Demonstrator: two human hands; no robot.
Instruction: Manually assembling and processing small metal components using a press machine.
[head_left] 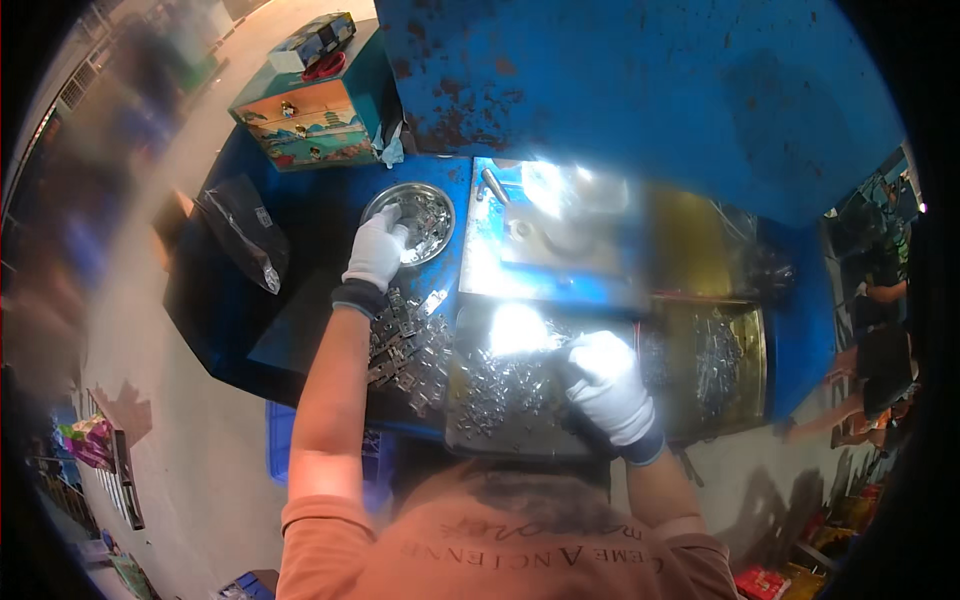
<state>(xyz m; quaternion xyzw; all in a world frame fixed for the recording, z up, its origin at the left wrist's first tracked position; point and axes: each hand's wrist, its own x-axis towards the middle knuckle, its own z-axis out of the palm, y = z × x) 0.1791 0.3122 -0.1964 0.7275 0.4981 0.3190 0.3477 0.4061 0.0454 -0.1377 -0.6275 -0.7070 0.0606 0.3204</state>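
My left hand (pixel 376 252), in a white glove with a dark cuff, reaches over the near-left rim of a round metal bowl (pixel 449 236). Small shiny metal parts (pixel 428 218) lie inside the bowl. Its fingers are drawn in toward the thumb; whatever they pinch cannot be made out. My right hand (pixel 612 388), gloved the same way, is closed above the right side of a dark tray (pixel 520 443). Small metal pieces (pixel 495 390) are scattered across that tray. The curled fingers hide anything held. Flat metal brackets (pixel 408 345) lie in a pile below the bowl.
A bright metal plate (pixel 485 255) with a handled tool (pixel 495 187) lies beyond the tray. At right stands a brass-coloured tray (pixel 757 350) of small parts. A painted drawer box (pixel 310 125) and a plastic bag (pixel 245 232) are at left. A blue panel (pixel 640 90) rises behind.
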